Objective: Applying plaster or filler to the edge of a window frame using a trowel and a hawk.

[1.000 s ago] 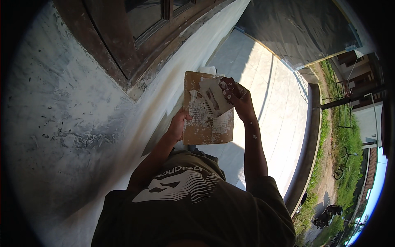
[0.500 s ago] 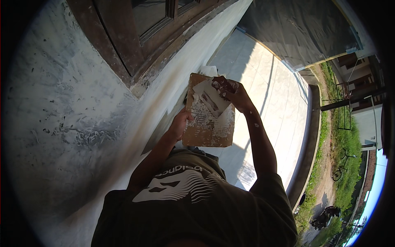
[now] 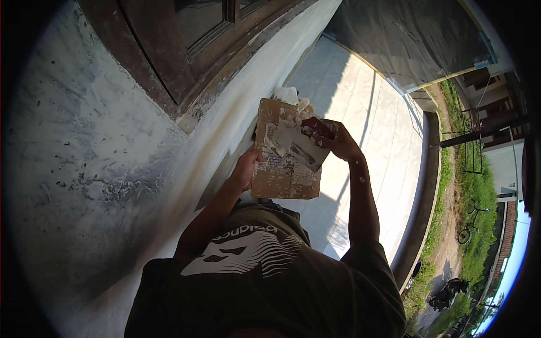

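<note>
My left hand (image 3: 247, 168) grips the left edge of a brown board (image 3: 270, 185), its thumb resting on the upper face. White putty (image 3: 276, 135) is smeared over the board, thickest toward its far half. My right hand (image 3: 340, 142) is closed round the dark red handle of a plastering trowel (image 3: 304, 150). The trowel's flat pale blade lies tilted across the board's right side, against the putty. A lump of putty (image 3: 304, 105) sticks out past the board's far right corner.
A white-coated wall (image 3: 101, 146) rises on my left, with a brown wooden window frame (image 3: 163, 62) set in it. Pale floor tiles (image 3: 366, 152) stretch to the right, bounded by a low curb (image 3: 429, 163). Dark sheeting (image 3: 406, 45) hangs at the far end. A white object (image 3: 285, 94) shows beyond the board.
My right hand and the trowel have shifted right and slightly nearer across the board. Putty has gathered at the far right corner. The left hand has hardly moved.
</note>
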Demonstrator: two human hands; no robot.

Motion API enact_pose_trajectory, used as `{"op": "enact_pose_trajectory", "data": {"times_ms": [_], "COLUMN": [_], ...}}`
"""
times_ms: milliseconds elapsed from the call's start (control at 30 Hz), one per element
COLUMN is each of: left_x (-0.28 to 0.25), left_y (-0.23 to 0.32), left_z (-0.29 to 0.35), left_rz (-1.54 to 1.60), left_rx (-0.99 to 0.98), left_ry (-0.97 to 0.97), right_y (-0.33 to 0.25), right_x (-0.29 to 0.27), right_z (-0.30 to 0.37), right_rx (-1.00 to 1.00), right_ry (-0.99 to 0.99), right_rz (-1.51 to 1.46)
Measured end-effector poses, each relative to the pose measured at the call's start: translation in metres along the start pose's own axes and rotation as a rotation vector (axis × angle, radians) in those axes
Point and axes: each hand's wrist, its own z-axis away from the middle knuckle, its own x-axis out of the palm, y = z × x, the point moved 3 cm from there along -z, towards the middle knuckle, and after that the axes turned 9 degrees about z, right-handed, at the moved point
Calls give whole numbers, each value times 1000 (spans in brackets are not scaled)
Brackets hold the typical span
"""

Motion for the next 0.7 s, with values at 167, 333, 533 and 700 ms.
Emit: {"op": "enact_pose_trajectory", "data": {"times_ms": [167, 333, 533, 700], "left_x": [6, 4, 3, 8], "left_y": [3, 3, 2, 2], "left_z": [1, -4, -9, -9], "left_rz": [24, 35, 54, 70], "left_rx": [51, 92, 134, 147], "left_ry": [-11, -23, 25, 37], "right_y": [-16, -27, -18, -15], "right_x": [-15, 8, 25, 30], "right_z": [16, 29, 36, 37], "right_rx": [41, 11, 49, -2], "right_ry": [225, 246, 289, 305], "right_rz": [6, -137, -113, -55]}}
